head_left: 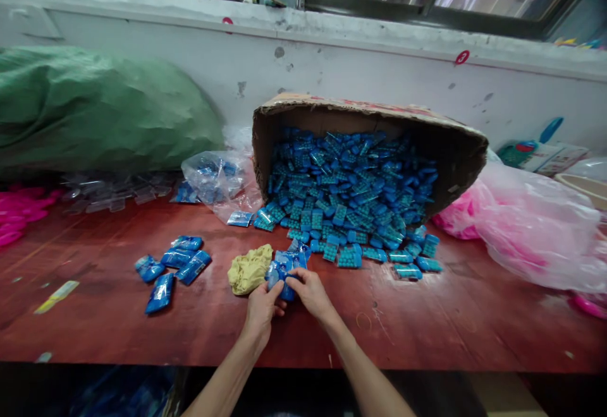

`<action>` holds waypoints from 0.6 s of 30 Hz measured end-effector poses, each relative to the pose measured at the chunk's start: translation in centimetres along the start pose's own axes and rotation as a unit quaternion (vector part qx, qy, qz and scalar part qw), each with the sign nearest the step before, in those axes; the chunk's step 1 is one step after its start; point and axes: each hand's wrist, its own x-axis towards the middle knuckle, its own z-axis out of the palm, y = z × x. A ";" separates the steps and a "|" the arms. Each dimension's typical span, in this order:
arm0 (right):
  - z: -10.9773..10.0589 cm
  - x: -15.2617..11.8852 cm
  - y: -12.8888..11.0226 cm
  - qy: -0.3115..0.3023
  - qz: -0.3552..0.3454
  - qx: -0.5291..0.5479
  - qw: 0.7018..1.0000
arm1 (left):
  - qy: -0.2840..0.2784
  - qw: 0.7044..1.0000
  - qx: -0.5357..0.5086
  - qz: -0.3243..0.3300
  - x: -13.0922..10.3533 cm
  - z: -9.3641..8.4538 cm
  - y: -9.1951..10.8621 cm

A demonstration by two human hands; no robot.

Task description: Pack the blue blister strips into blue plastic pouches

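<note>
The blue packet is above the near part of the worktop, between the person's two hands. The left hand has its thumb and fingers nearly closed on the packet's left side; the right hand pinches its right side, thumb and forefinger drawn close together. Whether the packet is open or sealed cannot be told, as the fingers cover part of it.

The hold looks to be by the fingertips alone, so the slick film could slip or, if both hands pulled unevenly, tear. Blue wrappers lie just beyond, crowding the packet; one could cling to it and be lifted along. The yellow lump sits just beside the left hand, where a sideways sweep of the wrist could knock it.

Further back, the box lies on its side with beaded packs spilling from its mouth; a bump there could send more sliding forward. The five packets at the left lie loose, some touching, so a brushing forearm could scatter them.
</note>
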 end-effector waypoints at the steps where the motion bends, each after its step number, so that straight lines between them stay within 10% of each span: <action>1: 0.2 0.2 0.2 -0.004 0.007 0.000 1.000 | 0.001 1.000 0.000 0.001 0.1 0.0 -0.1; 11: 0.8 -0.9 -0.2 0.031 0.003 -0.065 0.997 | -0.030 0.999 -0.030 -0.008 0.2 0.5 0.1; 18: -4.2 0.9 -1.8 0.082 -0.029 -0.165 0.982 | -0.109 0.982 -0.087 -0.130 -0.3 -0.1 1.3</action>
